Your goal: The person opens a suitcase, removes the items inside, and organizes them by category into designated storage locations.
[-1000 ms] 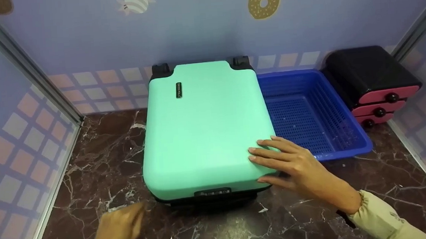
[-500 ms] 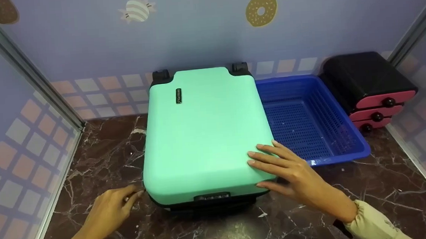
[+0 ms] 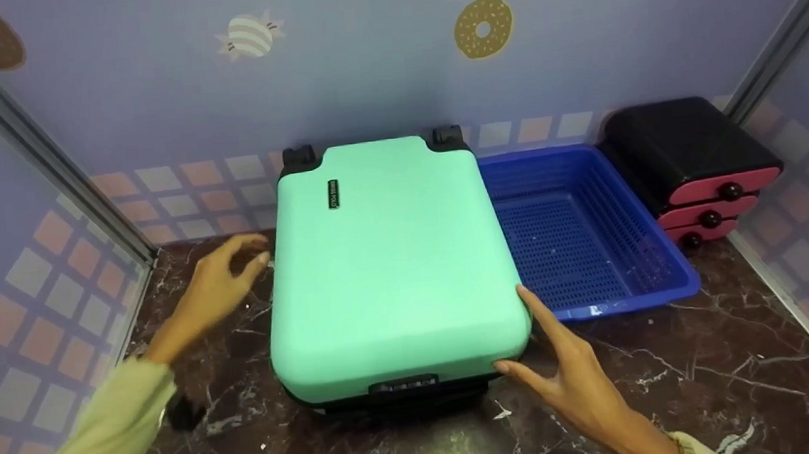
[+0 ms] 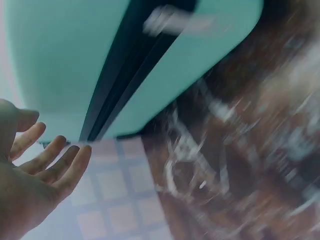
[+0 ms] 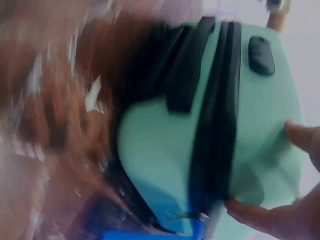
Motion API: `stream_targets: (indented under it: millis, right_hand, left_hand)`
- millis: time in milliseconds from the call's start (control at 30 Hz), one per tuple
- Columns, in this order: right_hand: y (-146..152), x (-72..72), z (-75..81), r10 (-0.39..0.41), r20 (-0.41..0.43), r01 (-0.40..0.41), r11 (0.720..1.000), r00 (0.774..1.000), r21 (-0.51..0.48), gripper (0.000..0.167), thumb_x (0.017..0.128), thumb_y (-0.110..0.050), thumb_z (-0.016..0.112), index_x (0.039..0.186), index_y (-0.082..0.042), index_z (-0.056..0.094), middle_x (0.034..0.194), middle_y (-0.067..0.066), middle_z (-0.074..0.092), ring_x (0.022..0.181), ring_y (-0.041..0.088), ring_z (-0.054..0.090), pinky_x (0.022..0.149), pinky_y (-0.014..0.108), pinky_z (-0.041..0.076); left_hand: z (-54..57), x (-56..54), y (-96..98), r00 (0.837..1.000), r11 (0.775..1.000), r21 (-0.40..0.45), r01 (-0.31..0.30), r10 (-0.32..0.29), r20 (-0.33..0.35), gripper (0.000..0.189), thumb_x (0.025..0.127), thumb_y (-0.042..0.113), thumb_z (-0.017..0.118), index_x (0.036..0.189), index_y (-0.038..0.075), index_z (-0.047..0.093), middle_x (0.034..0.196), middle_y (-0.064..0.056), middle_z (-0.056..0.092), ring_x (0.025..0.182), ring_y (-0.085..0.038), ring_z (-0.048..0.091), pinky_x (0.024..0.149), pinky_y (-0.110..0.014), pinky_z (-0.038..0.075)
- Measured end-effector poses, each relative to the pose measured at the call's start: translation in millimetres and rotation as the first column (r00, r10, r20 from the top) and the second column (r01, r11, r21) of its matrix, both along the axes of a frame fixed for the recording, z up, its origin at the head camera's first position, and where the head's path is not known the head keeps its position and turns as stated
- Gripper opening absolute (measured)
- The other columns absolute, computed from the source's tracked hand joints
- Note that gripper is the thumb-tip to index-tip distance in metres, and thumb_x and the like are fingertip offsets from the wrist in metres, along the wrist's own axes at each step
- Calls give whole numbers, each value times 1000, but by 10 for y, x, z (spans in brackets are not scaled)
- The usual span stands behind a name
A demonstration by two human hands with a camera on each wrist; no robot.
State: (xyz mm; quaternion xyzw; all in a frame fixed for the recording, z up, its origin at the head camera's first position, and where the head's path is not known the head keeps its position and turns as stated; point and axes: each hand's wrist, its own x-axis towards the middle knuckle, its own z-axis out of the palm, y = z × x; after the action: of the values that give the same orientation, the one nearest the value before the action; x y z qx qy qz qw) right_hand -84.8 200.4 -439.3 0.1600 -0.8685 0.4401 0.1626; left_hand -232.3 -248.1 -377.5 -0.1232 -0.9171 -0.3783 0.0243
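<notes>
A mint-green hard-shell suitcase (image 3: 392, 256) lies flat, its black combination lock (image 3: 405, 383) facing me and its wheels at the wall. My left hand (image 3: 220, 282) is held beside its left edge, fingers loosely bent and nothing in them. In the left wrist view, that hand's spread fingers (image 4: 70, 170) are near the suitcase's side and its black zipper band (image 4: 117, 75). My right hand (image 3: 579, 386) rests at the near right corner, thumb at the front and index finger along the right edge. A metal zipper pull (image 5: 187, 216) shows below that hand's corner in the right wrist view.
A blue plastic basket (image 3: 665, 294) stands just right of the suitcase. Behind it, at the right, is a black drawer box (image 3: 690, 139) with pink fronts. Patterned walls (image 3: 365, 66) enclose the dark marbled surface (image 3: 248, 437) on the back and both sides.
My left hand has moved away from me, from the near left corner up along the suitcase's left side. My right hand has slid off the top to the near right corner.
</notes>
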Motion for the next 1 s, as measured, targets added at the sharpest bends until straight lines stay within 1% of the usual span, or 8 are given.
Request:
stream_targets:
  millis: [167, 300, 400, 600, 700, 800, 900, 1000]
  right_hand:
    - [-60, 76, -93, 3, -48, -1, 999, 999, 33, 111, 79, -10, 92, 168, -12, 25, 163, 20, 42, 139, 33, 53, 112, 27, 47]
    - [-160, 132, -106, 6, -77, -3, 999, 997, 35, 115, 76, -5, 93, 167, -5, 22, 164, 22, 38, 136, 36, 56, 107, 35, 53]
    - [-256, 207, -105, -11, -102, 19, 997, 995, 76, 123, 71, -4, 96, 166, 1, 17, 165, 25, 34, 140, 40, 51, 110, 42, 48]
    - [-430, 345, -91, 33, 2, -32, 999, 999, -23, 132, 74, -2, 94, 168, -4, 2, 170, 29, 17, 147, 49, 36, 104, 49, 51]
    - [-489, 379, -76, 3, 35, -2, 999, 999, -39, 133, 76, -9, 94, 169, -7, -2, 171, 28, 14, 149, 50, 34, 106, 52, 50]
    - [-597, 403, -65, -46, 57, 48, 998, 997, -30, 135, 78, -27, 93, 168, -6, -6, 171, 29, 11, 153, 49, 26, 116, 56, 37]
    - [-732, 433, -52, -95, 122, 100, 994, 988, -40, 137, 82, -46, 87, 167, -9, -14, 173, 28, 1, 157, 47, 13, 122, 63, 20]
    - [-845, 456, -30, -121, 186, 136, 988, 975, -70, 136, 85, -52, 83, 166, -12, -20, 172, 28, -7, 158, 50, 6, 122, 69, 18]
  left_hand:
    - [194, -401, -13, 983, 998, 61, 12, -23, 180, 72, 110, 43, 53, 165, 6, 25, 162, -28, 38, 145, -48, 43, 114, -63, 43]
    - [307, -569, 38, 972, 986, 160, 39, -75, 224, 79, 110, 45, 51, 170, 15, 9, 169, -26, 24, 150, -46, 37, 114, -61, 45]
    - [353, -670, 121, 965, 984, 163, 74, -112, 239, 80, 110, 45, 51, 170, 19, 6, 171, -25, 17, 154, -45, 30, 118, -63, 39]
    - [383, -814, 241, 955, 986, 113, 119, -145, 259, 78, 109, 46, 49, 170, 28, 4, 176, -17, -2, 160, -46, 10, 121, -70, 25]
    - [385, -871, 252, 942, 979, 121, 161, -190, 277, 78, 110, 45, 49, 171, 27, 4, 175, -16, -8, 159, -46, 6, 122, -70, 22]
    - [391, -900, 202, 932, 970, 141, 200, -232, 277, 74, 111, 42, 48, 169, 22, 7, 174, -20, -6, 154, -46, 15, 117, -66, 29]
    - [377, -893, 129, 933, 963, 160, 219, -255, 255, 67, 111, 37, 48, 165, 16, 14, 170, -24, 8, 143, -45, 30, 106, -57, 39]
    - [356, -865, 55, 939, 962, 160, 222, -255, 232, 61, 111, 34, 49, 158, 10, 20, 165, -24, 19, 140, -41, 34, 99, -50, 43]
